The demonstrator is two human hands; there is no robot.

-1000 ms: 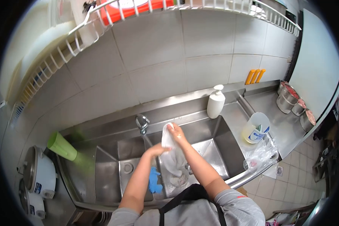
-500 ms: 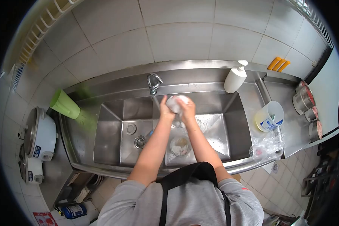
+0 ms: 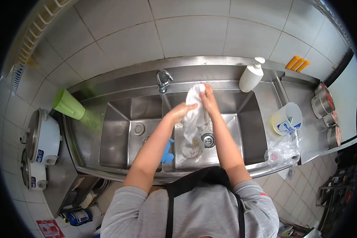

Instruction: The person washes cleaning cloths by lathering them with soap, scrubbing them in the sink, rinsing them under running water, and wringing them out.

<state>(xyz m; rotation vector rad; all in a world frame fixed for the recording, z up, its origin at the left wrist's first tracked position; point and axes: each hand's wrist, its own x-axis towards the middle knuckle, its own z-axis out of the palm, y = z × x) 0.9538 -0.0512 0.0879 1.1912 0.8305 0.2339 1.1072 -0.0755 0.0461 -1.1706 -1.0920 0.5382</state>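
A wet-looking white cloth [image 3: 192, 117] hangs stretched out over the right sink basin [image 3: 248, 135]. My right hand [image 3: 209, 99] is closed on its upper end, near the back of the basin. Lower on the cloth's left side, my left hand [image 3: 180, 112] grips it between thumb and fingers. Beneath the cloth's lower end, a round clear bowl [image 3: 193, 151] with whitish contents sits in the basin. A drain [image 3: 208, 140] shows beside the bowl. Something blue and limp [image 3: 167, 154] drapes over the divider by my left forearm.
Behind the basins stands a chrome faucet [image 3: 163, 81]. A white pump bottle [image 3: 251, 75] is at the back right, with a plastic jug [image 3: 286, 119] and a clear plastic bag [image 3: 282, 152] nearer. A green container [image 3: 68, 104] lies tilted at left, near rice cookers [image 3: 47, 135].
The cloth was bunched between both hands and is now drawn out long. My right hand has moved up and right. The drain and more of the blue thing have come into sight.
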